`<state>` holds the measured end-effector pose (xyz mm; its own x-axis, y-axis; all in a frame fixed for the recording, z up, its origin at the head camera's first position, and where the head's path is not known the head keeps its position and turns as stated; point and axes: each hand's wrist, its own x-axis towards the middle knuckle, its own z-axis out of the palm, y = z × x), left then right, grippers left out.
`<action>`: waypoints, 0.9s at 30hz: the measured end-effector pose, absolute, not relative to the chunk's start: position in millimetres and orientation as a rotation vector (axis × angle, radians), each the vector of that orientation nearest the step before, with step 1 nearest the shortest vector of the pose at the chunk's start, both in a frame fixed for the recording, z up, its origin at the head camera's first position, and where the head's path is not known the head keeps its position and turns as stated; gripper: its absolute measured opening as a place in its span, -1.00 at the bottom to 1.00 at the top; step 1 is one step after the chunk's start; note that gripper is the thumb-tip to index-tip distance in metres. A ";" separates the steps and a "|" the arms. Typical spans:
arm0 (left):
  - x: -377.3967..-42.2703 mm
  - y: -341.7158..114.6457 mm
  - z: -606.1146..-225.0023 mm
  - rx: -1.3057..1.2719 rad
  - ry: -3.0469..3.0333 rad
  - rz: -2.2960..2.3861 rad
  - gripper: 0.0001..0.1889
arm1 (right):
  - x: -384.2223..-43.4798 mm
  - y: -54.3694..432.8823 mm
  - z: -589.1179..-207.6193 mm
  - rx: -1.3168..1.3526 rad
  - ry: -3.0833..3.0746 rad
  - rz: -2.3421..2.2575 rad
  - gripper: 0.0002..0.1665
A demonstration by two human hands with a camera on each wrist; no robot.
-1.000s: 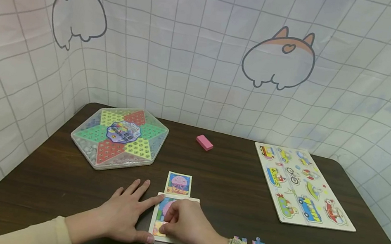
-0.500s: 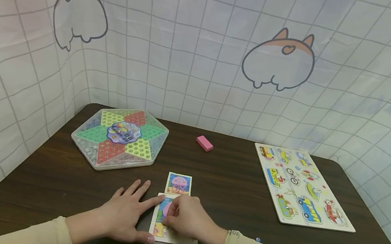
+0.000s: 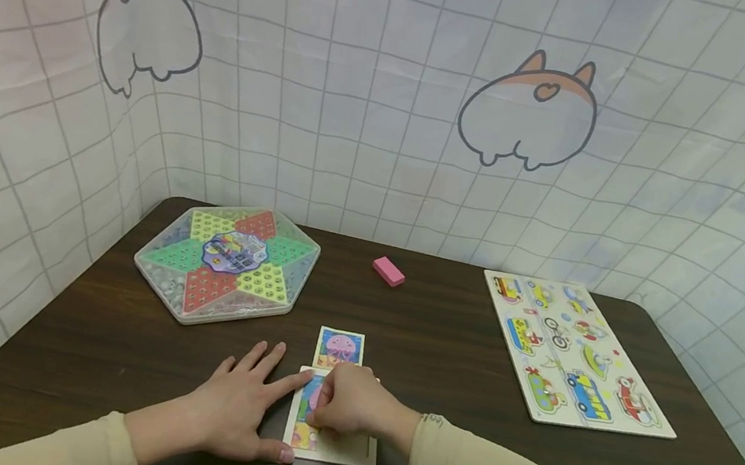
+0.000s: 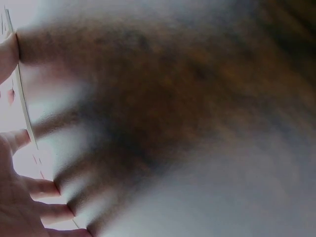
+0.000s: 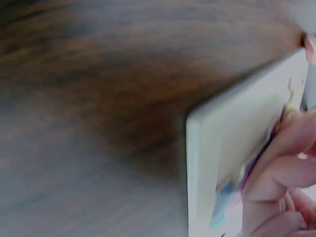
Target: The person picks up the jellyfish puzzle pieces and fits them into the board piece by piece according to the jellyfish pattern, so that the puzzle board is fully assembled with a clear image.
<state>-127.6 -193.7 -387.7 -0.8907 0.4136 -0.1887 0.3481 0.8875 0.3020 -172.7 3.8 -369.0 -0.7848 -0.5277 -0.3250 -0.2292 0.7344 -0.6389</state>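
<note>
Two hands reach in from the near side of the brown counter (image 3: 430, 328), both in cream sleeves. A white tray (image 3: 349, 452) lies flat between them with puzzle pieces (image 3: 304, 436) in it. A blue and green strip runs down its left side, with a yellow part at the bottom. The right hand hides some, so I can't count them.

The left hand (image 3: 231, 411) is spread wide, with its pointer and thumb on the tray's left edge. The right hand (image 3: 352, 400) has bent fingers down at the pieces. I can't tell if it pinches one.

A second ago, a few loose pieces showed by the right sleeve. Now the sleeve lies over that spot, and the right hand is a bit farther up the tray. The left hand has stayed put.

One jellyfish card (image 3: 340, 347) sits just past the tray. Farther right is one flat picture board (image 3: 626, 363), with three pictures in its near row. On the left, one clear six-sided case (image 3: 266, 310) holds a star board (image 3: 262, 280) with two red, two green and two yellow points. One pink block (image 3: 388, 271) lies farther back. Two dog bottoms (image 3: 527, 119) are drawn on the white cloth (image 3: 334, 100) behind.
</note>
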 end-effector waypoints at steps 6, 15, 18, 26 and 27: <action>-126.9 -194.1 -388.7 0.572 2.798 0.382 0.04 | -174.9 2.9 -367.6 -0.500 2.390 -0.850 -0.65; -129.2 -193.8 -387.6 0.574 2.800 0.359 0.04 | -180.7 -2.0 -365.0 -0.478 2.420 -0.714 -0.62; -129.5 -193.8 -387.1 0.574 2.804 0.359 0.03 | -182.0 -4.0 -363.6 -0.501 2.433 -0.674 -0.60; -127.7 -193.7 -388.2 0.577 2.811 0.379 0.03 | -174.0 3.7 -363.6 -0.551 2.410 -0.795 -0.65; -127.6 -193.7 -388.3 0.577 2.812 0.380 0.03 | -172.9 5.2 -364.4 -0.572 2.411 -0.814 -0.65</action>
